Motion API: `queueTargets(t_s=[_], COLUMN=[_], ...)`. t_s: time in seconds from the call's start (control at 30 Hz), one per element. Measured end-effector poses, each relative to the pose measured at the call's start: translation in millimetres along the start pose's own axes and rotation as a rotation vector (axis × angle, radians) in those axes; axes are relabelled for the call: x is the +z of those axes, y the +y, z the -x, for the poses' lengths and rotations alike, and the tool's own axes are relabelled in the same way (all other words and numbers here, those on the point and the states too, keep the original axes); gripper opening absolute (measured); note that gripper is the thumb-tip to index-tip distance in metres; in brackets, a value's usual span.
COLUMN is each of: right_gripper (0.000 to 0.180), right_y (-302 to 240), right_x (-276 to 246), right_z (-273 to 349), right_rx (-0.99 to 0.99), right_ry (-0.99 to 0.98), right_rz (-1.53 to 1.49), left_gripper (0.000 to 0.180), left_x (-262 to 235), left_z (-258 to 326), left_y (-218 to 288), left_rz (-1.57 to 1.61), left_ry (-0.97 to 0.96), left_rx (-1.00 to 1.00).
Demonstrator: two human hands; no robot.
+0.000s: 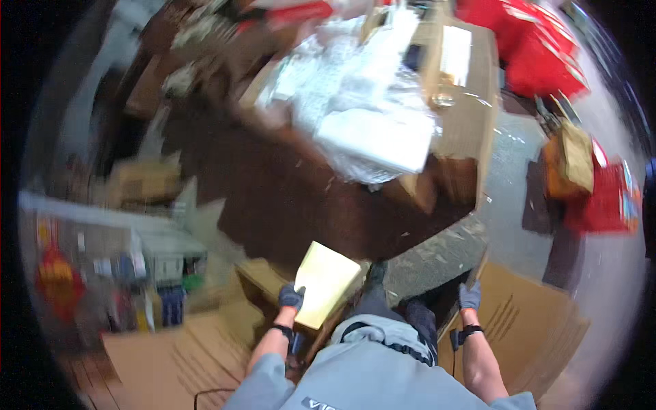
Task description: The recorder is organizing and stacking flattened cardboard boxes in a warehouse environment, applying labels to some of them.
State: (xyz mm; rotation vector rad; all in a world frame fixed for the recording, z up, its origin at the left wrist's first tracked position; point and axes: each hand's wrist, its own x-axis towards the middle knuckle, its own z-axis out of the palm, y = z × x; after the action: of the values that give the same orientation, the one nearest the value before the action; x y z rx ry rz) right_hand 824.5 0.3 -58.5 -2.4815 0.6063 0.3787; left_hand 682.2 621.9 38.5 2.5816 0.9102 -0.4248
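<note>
My left hand (292, 296), in a dark glove, is closed on the edge of a pale yellow flat packet (327, 283). The packet is held tilted above an open cardboard box at my left side. My right hand (470, 295), in a grey glove, is low at my right by the edge of a brown cardboard flap (523, 321). Its fingers are too blurred to show whether they grip that edge. Both wrists wear dark bands.
Ahead, clear-wrapped white packages (372, 130) lie over a large cardboard box (471, 123). Red bags (540, 51) stand at the far right, with an orange-brown bag (570, 164) nearer. More cardboard flaps (178, 355) spread at my left, beside blurred shelves with small goods (167, 266).
</note>
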Motion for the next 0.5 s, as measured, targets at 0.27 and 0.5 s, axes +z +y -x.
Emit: queueTargets(t_s=[0.27,0.5], right_gripper=[0.073,0.077], right_y=[-270,-403], right_x=[52,38], right_z=[-134,-287], right_rx=[-0.130,0.021], right_ry=[-0.372,-0.412], right_rz=[-0.378,-0.465], left_gripper=[0.047,0.054], left_x=[96,146], left_z=[185,199], left_y=[-328,-354], left_rz=[0.019,-0.025], left_ry=[0.237,0.499], left_rx=[-0.942,-0.865])
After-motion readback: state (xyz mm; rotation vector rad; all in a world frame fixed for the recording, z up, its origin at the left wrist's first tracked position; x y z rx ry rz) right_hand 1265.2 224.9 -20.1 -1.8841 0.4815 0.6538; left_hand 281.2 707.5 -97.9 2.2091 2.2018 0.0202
